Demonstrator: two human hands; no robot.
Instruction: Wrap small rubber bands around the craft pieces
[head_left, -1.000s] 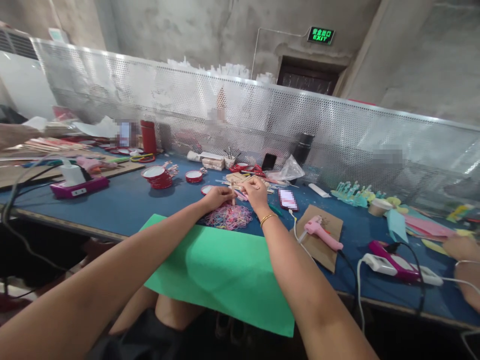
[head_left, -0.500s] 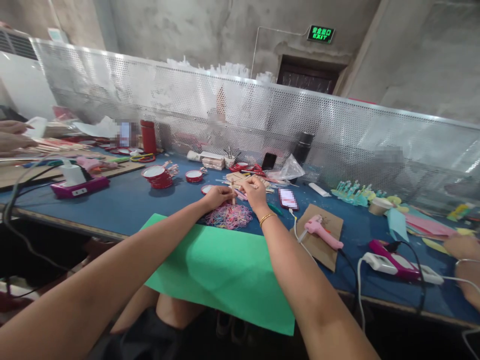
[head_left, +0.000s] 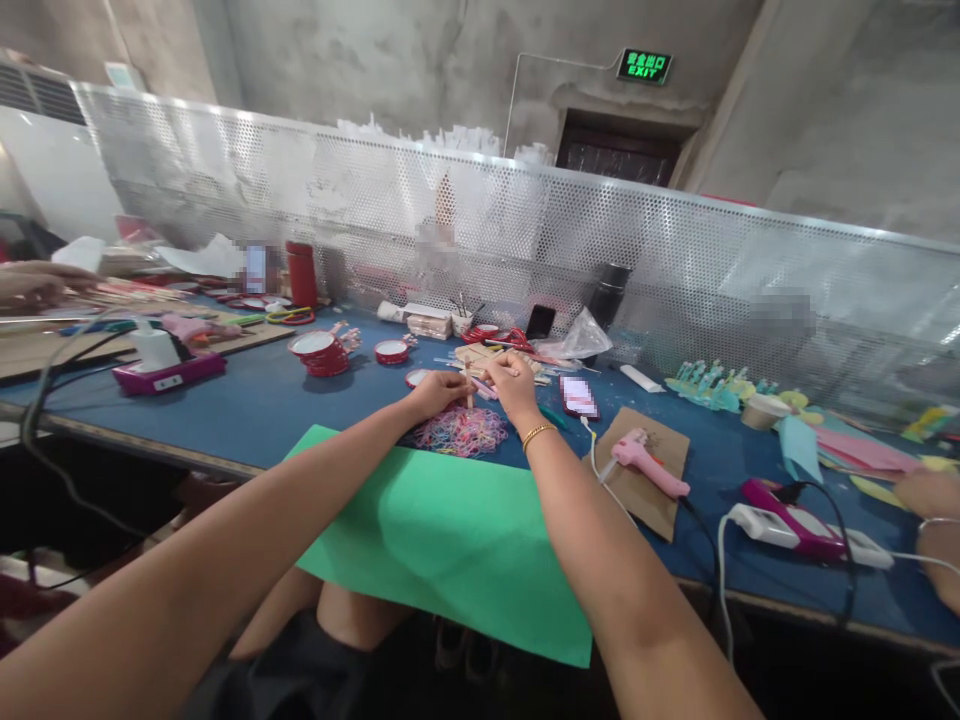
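My left hand [head_left: 439, 394] pinches a short, pale wooden stick [head_left: 470, 388], which stands roughly upright between my hands. Close beside its upper end, my right hand [head_left: 514, 384] has thumb and fingers pinched together. Whatever those right fingers grip is too small to make out. Just below both hands lies a tangled heap of thin, multicoloured elastic bands [head_left: 466, 432] on the blue table [head_left: 247, 400]. A green sheet [head_left: 457, 540] hangs over the near edge, under my forearms. More pale wooden sticks [head_left: 480, 353] lie behind my hands.
Left stand stacked red-rimmed round pieces [head_left: 321, 355] and a red bottle [head_left: 301, 274]. A phone [head_left: 577, 397], a pink glue gun [head_left: 646, 466] on cardboard and a purple power strip [head_left: 799, 520] lie right. A perforated metal screen [head_left: 300, 190] closes the back. Other people's hands show at both sides.
My hands keep nearly the same pose around the wooden stick. The whole view has shifted slightly. At far left, another person's hand has moved a little.
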